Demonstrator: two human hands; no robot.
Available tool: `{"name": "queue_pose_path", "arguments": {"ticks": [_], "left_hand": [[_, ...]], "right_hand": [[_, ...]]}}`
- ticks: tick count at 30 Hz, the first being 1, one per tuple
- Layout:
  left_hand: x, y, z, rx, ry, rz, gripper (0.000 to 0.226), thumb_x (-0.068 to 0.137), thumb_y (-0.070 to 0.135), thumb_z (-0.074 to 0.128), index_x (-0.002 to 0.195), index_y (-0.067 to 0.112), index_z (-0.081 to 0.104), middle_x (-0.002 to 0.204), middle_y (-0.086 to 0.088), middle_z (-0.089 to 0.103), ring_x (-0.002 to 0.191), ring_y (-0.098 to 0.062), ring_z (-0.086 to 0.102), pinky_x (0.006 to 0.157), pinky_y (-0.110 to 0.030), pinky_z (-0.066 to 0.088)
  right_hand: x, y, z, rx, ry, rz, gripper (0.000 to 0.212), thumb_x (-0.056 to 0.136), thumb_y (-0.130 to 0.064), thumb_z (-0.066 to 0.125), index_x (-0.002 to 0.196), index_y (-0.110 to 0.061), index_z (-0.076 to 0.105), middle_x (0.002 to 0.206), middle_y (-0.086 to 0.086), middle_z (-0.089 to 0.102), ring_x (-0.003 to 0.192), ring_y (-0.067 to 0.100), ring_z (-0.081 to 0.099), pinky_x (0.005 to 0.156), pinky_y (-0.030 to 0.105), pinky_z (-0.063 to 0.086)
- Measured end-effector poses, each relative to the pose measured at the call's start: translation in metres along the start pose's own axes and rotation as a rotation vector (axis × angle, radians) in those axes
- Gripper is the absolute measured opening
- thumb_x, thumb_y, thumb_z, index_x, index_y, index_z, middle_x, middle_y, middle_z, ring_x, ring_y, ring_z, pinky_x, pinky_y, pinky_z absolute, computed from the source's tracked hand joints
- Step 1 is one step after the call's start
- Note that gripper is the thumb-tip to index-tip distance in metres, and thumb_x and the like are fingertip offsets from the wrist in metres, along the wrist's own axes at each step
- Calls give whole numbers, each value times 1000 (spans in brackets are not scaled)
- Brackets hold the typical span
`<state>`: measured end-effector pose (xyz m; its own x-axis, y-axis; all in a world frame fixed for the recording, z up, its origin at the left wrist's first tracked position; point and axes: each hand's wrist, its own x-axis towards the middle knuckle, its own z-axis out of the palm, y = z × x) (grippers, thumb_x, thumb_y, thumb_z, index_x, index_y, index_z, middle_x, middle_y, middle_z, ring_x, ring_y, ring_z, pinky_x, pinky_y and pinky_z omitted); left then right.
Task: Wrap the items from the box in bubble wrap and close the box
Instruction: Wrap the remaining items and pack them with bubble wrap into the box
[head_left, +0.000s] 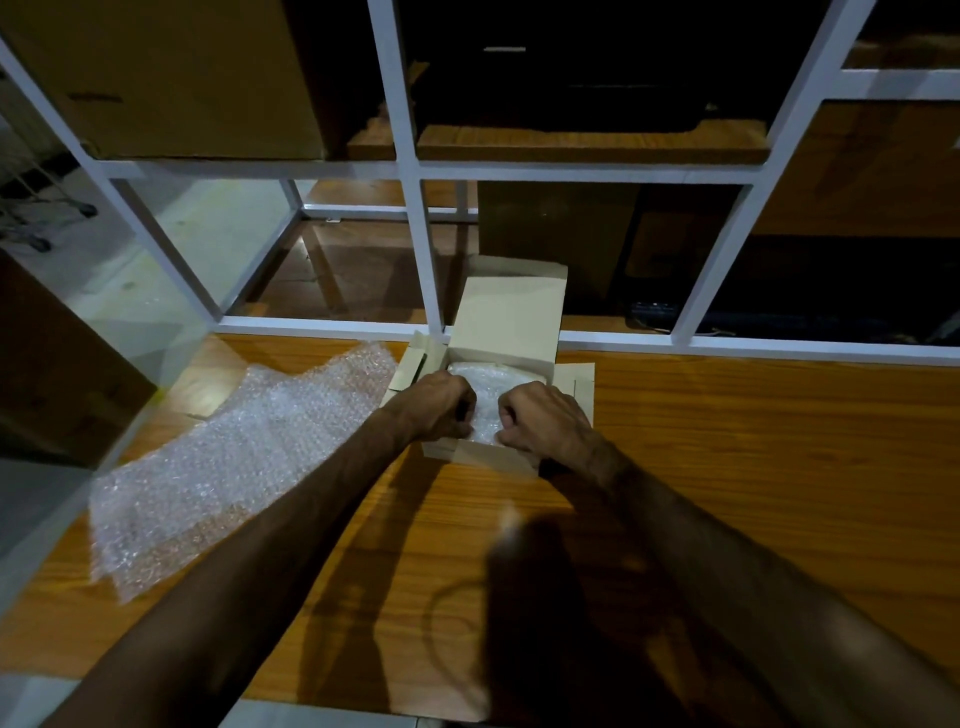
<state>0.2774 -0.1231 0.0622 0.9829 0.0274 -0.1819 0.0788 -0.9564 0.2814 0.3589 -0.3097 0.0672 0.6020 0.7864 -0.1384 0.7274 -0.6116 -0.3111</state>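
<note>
Both hands' fingers (462, 415) seemingly grip the wrapped item (485, 400) inside the box (506, 322).

A wooden table (727, 467) spreads under and around the grip, and a dark shadow (561, 613) lies on it nearer the person. Beyond the grip stands a white metal rack (410, 171) with wooden shelves (592, 143). Far up and left of the grip, a big cardboard carton (171, 78) sits in the rack. Left of the grip, past the table edge, a pale floor (156, 291) shows.
</note>
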Motion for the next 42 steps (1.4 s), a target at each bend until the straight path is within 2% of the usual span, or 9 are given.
{"name": "queue_pose_path", "arguments": {"ticks": [8, 12, 14, 16, 20, 24, 28, 35, 42], "left_hand": [[3, 3, 4, 136, -12, 10, 29, 92, 32, 80, 111, 13, 72, 109, -5, 67, 100, -20, 58, 89, -35, 51], [-2, 1, 8, 150, 9, 14, 18, 94, 26, 77, 106, 12, 76, 107, -7, 73, 104, -23, 68, 93, -38, 56], [-5, -1, 6, 181, 28, 40, 8, 95, 21, 75, 102, 16, 77, 105, -5, 75, 106, -21, 70, 98, -39, 55], [-8, -4, 1, 253, 15, 21, 11, 94, 22, 76, 105, 21, 76, 114, -1, 74, 119, -20, 64, 113, -45, 44], [-4, -6, -6, 336, -55, -28, 10, 95, 29, 74, 104, 26, 72, 121, -1, 71, 129, -23, 56, 122, -52, 21], [2, -9, -3, 357, -68, -8, 13, 92, 35, 77, 100, 26, 71, 115, 1, 72, 123, -22, 61, 120, -51, 23], [7, -10, 2, 445, -47, 9, 23, 89, 40, 78, 104, 23, 72, 112, -1, 73, 118, -23, 63, 119, -50, 25], [9, -8, 6, 401, -13, -23, 24, 89, 36, 79, 103, 20, 70, 113, -4, 73, 116, -26, 63, 117, -48, 29], [-10, -9, 10, 165, 29, -14, 22, 92, 16, 78, 114, 14, 75, 118, -6, 73, 109, -21, 70, 95, -32, 57]], "right_hand": [[2, -5, 9, -155, 67, -43, 23, 90, -35, 74, 82, -24, 56, 97, 2, 66, 91, 25, 64, 73, 35, 48], [-2, 3, 6, -61, 32, -50, 20, 91, -31, 77, 77, -22, 65, 89, -4, 70, 86, 17, 68, 76, 38, 58], [-5, 14, 0, -8, -52, -83, 6, 93, -24, 77, 89, -23, 73, 95, -9, 72, 92, 11, 69, 78, 35, 58], [-6, 21, -6, -62, -79, -119, 9, 94, -21, 77, 103, -23, 76, 104, -10, 72, 97, 9, 67, 77, 31, 54], [-5, 17, -11, -187, -72, -158, 10, 96, -18, 71, 95, -28, 73, 95, -11, 73, 90, 10, 66, 71, 30, 46], [-2, 14, -16, -257, -75, -182, 11, 90, -22, 74, 83, -30, 71, 85, -12, 71, 83, 10, 66, 75, 33, 55], [1, 12, -13, -331, -100, -172, 23, 81, -17, 73, 68, -27, 58, 73, -9, 63, 74, 15, 61, 69, 31, 43], [10, -1, 0, -514, -46, -116, 15, 91, -28, 75, 90, -23, 60, 100, 4, 72, 97, 26, 69, 84, 40, 47], [-2, 24, -2, -216, -59, -138, 18, 99, -17, 61, 83, -25, 64, 85, -8, 68, 88, 16, 63, 101, 46, 41]]}}
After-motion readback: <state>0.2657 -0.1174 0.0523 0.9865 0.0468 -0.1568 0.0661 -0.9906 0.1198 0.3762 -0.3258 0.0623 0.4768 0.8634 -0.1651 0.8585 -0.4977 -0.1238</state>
